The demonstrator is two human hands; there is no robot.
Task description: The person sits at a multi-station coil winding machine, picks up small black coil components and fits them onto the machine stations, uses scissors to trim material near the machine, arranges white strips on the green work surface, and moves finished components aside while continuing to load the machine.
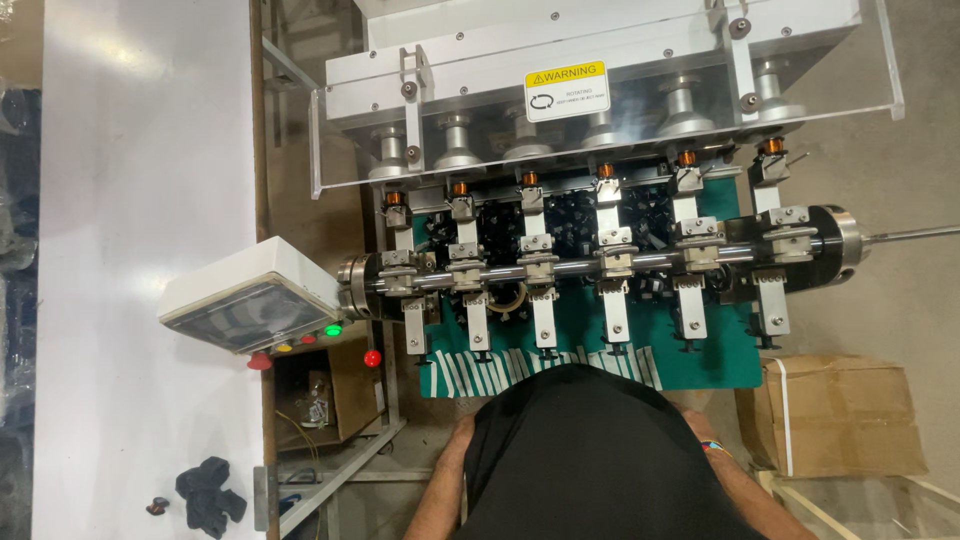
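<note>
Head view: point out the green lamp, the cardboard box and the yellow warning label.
green lamp [333, 329], head view, on its lit dome.
cardboard box [840, 415], head view, middle of its top face.
yellow warning label [567, 90], head view, centre of the sticker on the clear cover.

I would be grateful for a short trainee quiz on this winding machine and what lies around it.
1. How many copper coils sit in the row below the clear guard?
2. True or false: the mat under the machine's clamps is red.
3. The cardboard box stands nearest to: A, the grey control box; B, the black bundle on the white surface; C, the forearm with the bracelet.

Key: 1, six. 2, false: it is green. 3, C.
</note>
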